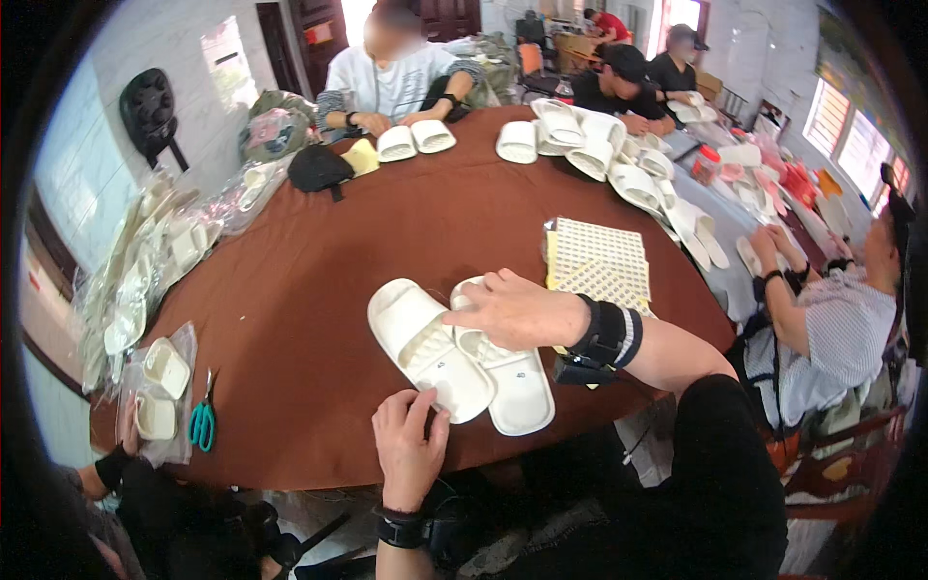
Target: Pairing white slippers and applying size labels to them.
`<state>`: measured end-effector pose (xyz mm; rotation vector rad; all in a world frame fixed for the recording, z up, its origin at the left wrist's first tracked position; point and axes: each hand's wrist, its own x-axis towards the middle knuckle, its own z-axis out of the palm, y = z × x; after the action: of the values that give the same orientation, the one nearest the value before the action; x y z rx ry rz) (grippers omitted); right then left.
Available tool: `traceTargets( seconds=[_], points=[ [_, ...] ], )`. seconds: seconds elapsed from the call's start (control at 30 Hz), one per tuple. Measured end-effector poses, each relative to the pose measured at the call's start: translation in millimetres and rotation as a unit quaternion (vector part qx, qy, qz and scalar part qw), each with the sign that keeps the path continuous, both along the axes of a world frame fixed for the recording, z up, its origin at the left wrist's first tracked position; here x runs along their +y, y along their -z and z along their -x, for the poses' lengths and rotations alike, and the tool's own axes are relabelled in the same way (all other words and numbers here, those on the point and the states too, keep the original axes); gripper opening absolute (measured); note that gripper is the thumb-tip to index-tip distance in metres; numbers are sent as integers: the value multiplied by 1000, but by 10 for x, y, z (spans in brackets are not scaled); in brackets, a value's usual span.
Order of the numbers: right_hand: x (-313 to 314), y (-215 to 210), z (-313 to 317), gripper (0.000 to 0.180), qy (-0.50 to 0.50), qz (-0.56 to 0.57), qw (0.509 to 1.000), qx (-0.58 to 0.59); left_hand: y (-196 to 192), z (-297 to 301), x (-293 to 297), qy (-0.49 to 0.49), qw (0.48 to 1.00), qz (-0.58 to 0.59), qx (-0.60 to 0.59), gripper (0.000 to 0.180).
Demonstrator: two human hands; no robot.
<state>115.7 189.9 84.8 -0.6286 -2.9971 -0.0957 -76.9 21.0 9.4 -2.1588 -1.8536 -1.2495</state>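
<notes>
A pair of white open-toe slippers lies on the brown cloth in front of me, heels toward me. Each insole bears a small dark mark near the heel. My left hand (410,447) is at the left slipper (411,333), its bent thumb and index finger closed at the heel's outer edge. Reaching across from the right, my right hand (517,311) grips the right slipper (517,391) around the strap. It hides most of that strap, and some fingertips are out of sight. Just beyond my right wrist lie sheets of small printed stickers (601,253).
Teal-handled scissors (202,425) and bagged slippers (166,372) lie at the left, near another person's hand. More white slippers (580,135) are piled along the far right edge. Across the brown table (290,290), a person handles slippers (416,141) beside a black cap (320,170).
</notes>
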Motion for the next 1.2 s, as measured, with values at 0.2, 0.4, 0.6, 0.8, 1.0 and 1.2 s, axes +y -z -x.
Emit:
traceTargets(
  seconds=[0.2, 0.4, 0.6, 0.8, 1.0, 1.2],
  points=[
    [85, 163, 87, 37, -42, -61, 995, 62, -22, 1, -8, -1, 1000, -6, -6, 30],
    [54, 73, 156, 34, -51, -89, 990, 100, -28, 22, -36, -7, 999, 9, -44, 28],
    [-35, -84, 197, 41, -40, -96, 984, 144, -47, 136, -60, 19, 972, 9, -234, 31],
    [-28, -57, 141, 41, -34, -75, 993, 87, -41, 147, -64, 18, 961, 8, -275, 30],
    [21, -102, 167, 43, -20, -77, 994, 76, 14, 156, -85, 17, 961, 11, -277, 28],
    [85, -189, 214, 50, 11, -108, 990, 95, 30, 148, -102, 37, 960, 12, -276, 27]
  ],
)
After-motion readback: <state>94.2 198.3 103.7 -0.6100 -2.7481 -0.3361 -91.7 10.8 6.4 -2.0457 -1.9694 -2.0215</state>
